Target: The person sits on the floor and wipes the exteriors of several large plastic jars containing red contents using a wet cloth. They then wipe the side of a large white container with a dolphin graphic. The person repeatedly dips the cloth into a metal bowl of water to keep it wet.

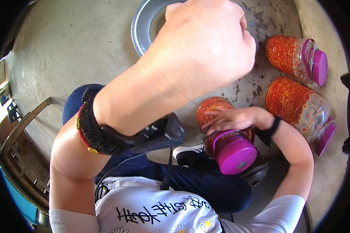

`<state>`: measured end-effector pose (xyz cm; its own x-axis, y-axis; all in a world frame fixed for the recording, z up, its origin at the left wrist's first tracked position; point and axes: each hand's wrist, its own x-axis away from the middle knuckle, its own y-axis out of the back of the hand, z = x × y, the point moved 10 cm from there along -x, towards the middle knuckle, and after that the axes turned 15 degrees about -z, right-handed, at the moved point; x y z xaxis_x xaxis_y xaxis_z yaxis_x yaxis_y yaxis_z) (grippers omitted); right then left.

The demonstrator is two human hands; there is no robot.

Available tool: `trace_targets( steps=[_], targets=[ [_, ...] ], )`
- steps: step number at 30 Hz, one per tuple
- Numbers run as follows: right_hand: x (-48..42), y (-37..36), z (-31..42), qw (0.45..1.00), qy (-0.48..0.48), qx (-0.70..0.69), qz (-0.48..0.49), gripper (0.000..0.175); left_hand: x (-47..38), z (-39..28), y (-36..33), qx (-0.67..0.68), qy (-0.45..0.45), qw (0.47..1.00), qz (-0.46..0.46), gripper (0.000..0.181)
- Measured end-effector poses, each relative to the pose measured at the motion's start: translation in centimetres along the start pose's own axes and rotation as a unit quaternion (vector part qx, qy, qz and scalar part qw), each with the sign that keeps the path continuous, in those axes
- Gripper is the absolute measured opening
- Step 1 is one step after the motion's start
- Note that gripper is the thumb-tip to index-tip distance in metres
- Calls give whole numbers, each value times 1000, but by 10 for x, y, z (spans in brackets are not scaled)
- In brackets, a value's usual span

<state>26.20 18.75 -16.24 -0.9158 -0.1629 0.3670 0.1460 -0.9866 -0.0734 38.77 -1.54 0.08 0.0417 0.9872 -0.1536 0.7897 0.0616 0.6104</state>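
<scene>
My left hand point(210, 43) is raised close to the camera, its back toward me and its fingers curled under; whatever lies inside the curl is hidden. Behind it, a metal basin point(140, 32) on the floor is partly covered. My right hand point(232, 120), slightly blurred, lies across the side of a clear jar point(214, 105) by my leg, fingers wrapped over it. That jar holds red-orange chopped chili-like food. Its purple screw lid point(236, 154), with a purple carrying strap and a small sticker, faces up at me.
To the right, two similar purple-lidded jars, a farther one point(281, 54) and a nearer one point(288, 99), stand on the concrete floor point(75, 40). Dark wet spots mark the floor beside them. A black device point(166, 134) is near my left forearm. A wooden chair point(23, 134) stands at left.
</scene>
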Motion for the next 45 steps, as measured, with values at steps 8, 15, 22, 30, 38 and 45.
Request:
trace_targets(
  steps=[8, 15, 22, 30, 38, 45],
  targets=[
    [32, 21, -111, 959, -244, -109, -96, 55, 3, -3, 6, -5, 6, 1000, -4, 22],
    [127, -13, -49, 881, -214, -311, -283, 64, 3, -16, -1, -25, -4, 999, 26, 22],
    [46, 2, 33, 994, -79, 9, -79, 56, 25, -13, 6, -53, 94, 993, 53, 20],
    [94, 19, 11, 960, -182, -31, -213, 52, 74, 0, 16, -20, 176, 981, 74, 18],
    [101, 11, 16, 909, -133, -190, -347, 60, 180, 9, 12, 44, 352, 928, 113, 17],
    [9, -2, 16, 989, -138, 61, -2, 53, 255, 2, -3, 41, 417, 898, 136, 18]
  ],
)
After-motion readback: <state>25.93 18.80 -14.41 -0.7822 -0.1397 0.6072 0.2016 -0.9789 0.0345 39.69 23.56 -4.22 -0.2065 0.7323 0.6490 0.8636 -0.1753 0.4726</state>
